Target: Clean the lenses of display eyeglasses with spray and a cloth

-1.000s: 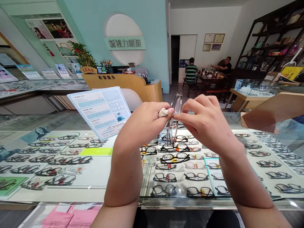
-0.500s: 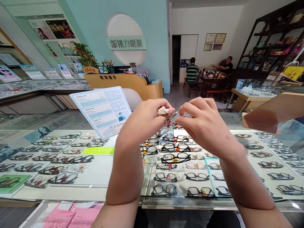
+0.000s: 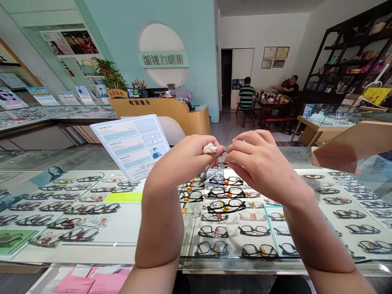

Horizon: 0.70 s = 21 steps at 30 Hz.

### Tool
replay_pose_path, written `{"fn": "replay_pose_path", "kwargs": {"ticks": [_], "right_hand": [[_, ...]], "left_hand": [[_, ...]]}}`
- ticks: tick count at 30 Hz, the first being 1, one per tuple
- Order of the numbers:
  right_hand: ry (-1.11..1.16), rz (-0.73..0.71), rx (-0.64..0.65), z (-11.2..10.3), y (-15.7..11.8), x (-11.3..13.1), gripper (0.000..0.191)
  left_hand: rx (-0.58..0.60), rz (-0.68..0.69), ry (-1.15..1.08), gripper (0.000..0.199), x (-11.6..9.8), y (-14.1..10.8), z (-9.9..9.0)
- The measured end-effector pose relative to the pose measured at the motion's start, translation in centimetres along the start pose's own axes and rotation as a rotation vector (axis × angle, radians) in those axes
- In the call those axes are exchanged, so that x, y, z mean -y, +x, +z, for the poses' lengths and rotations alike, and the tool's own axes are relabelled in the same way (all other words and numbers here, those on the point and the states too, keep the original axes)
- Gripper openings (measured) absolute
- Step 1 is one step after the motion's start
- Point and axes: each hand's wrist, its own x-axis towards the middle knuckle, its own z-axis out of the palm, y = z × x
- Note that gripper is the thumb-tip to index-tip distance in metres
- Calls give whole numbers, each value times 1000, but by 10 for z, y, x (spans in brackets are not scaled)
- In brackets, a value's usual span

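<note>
Above the glass display case, my left hand [image 3: 191,157] is closed with a crumpled off-white cloth [image 3: 210,148] tucked in its curled fingers. Between its thumb and fingertips it also pinches a thin-framed pair of glasses [image 3: 211,168], which hangs at a tilt. My right hand [image 3: 259,157] is closed on the right end of the same glasses, its fingers bent around the frame and hiding part of it. Both hands are close together, fingertips nearly touching.
Rows of glasses [image 3: 226,206] lie in the display case [image 3: 122,247]. A printed leaflet [image 3: 130,147] stands at left, a wooden-backed board [image 3: 352,147] at right. Pink papers [image 3: 104,281] lie at lower left. Two people [image 3: 247,96] sit at a far table.
My right hand's fingers have closed further around the end of the glasses, and both hands sit slightly lower in view. The whole scene has shifted slightly downward.
</note>
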Motion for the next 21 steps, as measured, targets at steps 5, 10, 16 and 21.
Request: {"fn": "replay_pose_path", "kwargs": {"ticks": [5, 10, 16, 21], "right_hand": [[11, 17, -1, -1, 0, -1, 20], [29, 36, -4, -3, 0, -3, 21], [31, 34, 2, -7, -3, -5, 20], [39, 61, 17, -8, -4, -8, 19]], "left_hand": [[-31, 23, 18, 32, 3, 2, 1], [-33, 37, -37, 44, 4, 5, 0], [6, 64, -111, 47, 2, 9, -3], [-145, -5, -167, 37, 6, 12, -3]]}}
